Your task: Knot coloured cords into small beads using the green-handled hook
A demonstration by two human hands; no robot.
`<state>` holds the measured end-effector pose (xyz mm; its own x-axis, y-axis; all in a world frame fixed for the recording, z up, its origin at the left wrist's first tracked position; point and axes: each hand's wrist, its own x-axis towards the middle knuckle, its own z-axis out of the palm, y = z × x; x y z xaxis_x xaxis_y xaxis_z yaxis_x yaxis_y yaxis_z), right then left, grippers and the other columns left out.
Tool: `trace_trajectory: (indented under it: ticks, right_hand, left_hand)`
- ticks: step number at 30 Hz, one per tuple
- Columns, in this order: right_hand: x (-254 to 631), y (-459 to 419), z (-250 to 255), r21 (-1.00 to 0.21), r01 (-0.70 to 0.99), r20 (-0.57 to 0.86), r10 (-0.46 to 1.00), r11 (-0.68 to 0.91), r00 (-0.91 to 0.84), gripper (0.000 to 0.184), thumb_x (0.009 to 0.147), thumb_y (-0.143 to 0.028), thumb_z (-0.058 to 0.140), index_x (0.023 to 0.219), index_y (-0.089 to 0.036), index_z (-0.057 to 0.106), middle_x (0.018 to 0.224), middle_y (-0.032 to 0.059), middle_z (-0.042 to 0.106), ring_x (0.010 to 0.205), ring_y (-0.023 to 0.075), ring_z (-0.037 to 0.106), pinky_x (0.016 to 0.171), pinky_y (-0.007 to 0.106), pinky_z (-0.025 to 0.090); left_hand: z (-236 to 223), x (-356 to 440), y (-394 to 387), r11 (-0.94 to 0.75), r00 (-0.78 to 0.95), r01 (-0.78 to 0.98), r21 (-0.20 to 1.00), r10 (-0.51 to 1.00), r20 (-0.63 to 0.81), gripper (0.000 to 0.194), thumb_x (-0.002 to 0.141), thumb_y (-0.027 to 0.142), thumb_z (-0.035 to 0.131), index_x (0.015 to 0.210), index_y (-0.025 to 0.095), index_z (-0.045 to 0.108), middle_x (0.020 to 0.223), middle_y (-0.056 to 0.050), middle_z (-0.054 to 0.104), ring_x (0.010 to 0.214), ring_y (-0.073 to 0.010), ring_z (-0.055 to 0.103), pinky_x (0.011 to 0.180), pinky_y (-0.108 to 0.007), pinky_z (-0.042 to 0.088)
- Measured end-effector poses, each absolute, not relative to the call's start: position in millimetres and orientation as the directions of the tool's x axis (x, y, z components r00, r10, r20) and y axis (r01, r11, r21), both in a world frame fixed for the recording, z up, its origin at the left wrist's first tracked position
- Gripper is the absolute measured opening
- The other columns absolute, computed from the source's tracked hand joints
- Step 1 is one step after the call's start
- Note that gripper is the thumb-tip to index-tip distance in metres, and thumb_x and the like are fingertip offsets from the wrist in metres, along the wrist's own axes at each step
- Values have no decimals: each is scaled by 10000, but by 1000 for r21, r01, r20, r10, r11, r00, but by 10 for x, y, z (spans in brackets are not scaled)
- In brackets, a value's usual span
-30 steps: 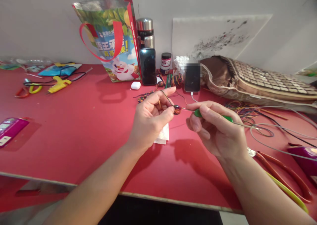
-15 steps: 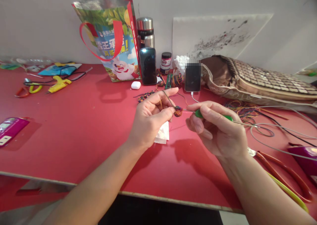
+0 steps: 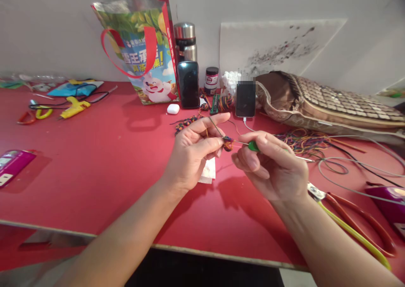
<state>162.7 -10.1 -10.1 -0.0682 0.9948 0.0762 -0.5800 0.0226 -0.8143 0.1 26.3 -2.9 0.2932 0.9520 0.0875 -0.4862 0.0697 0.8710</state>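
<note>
My left hand [image 3: 193, 152] pinches a small multicoloured crocheted piece [image 3: 228, 143] between thumb and fingers, with a thin thread running over the raised index finger. My right hand [image 3: 272, 167] grips a green-handled crochet hook [image 3: 254, 146] whose metal tip pokes into that piece. Both hands hover above the red table [image 3: 104, 164], close together. A folded white paper [image 3: 209, 173] lies under the left hand.
A printed paper bag [image 3: 142, 46], steel flask [image 3: 186, 40], two phones [image 3: 188, 84], a small jar [image 3: 211, 78] and white earbud case [image 3: 173, 108] stand at the back. Tangled coloured threads [image 3: 303, 140], grey cable and pliers [image 3: 354, 211] lie right. A glue gun [image 3: 74, 108] lies left.
My right hand has shifted slightly left, bringing the hook closer to the crocheted piece. The left hand has barely moved.
</note>
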Motion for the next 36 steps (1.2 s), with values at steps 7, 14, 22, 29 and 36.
trace_trajectory:
  ticks: [7,14,22,29,36]
  right_hand:
    - [1637,-82,-89,-824,-566,34,998,-1,-51,108,877,-310,756,882,-230,829,496,-76,541,384,53,186,519,321,365]
    - [1639,-55,-107,-824,-566,35,997,-10,-67,132,882,-306,744,881,-212,836,518,-58,582,392,45,193,496,299,303]
    - [1644,-149,-113,-866,-489,143,989,103,-45,174,902,-366,795,898,-197,837,547,-7,672,381,71,359,442,283,267]
    - [1646,-90,-149,-839,-533,121,992,114,21,158,896,-380,792,945,-231,811,539,-42,660,368,65,307,434,272,274]
    - [1608,-14,-211,-847,-510,114,989,148,98,188,907,-414,808,952,-232,822,545,-49,617,407,61,290,450,274,244]
  left_hand:
    - [-32,5,224,3,252,-440,898,960,120,296,777,160,820,1051,262,860,769,26,632,610,-100,535,585,-282,423]
    - [-83,36,241,-8,225,-425,905,968,114,341,751,172,898,1069,288,856,840,16,670,733,-127,605,654,-277,489]
    - [-77,34,249,57,301,-416,908,950,79,411,653,238,1015,1031,257,855,740,36,636,622,-102,572,608,-282,484]
    - [-83,119,171,86,285,-460,883,957,55,413,652,215,1006,1031,270,851,725,44,659,606,-96,560,613,-277,494]
    - [-53,99,279,21,234,-416,909,969,85,338,706,195,963,1020,246,850,769,36,652,621,-84,577,593,-252,484]
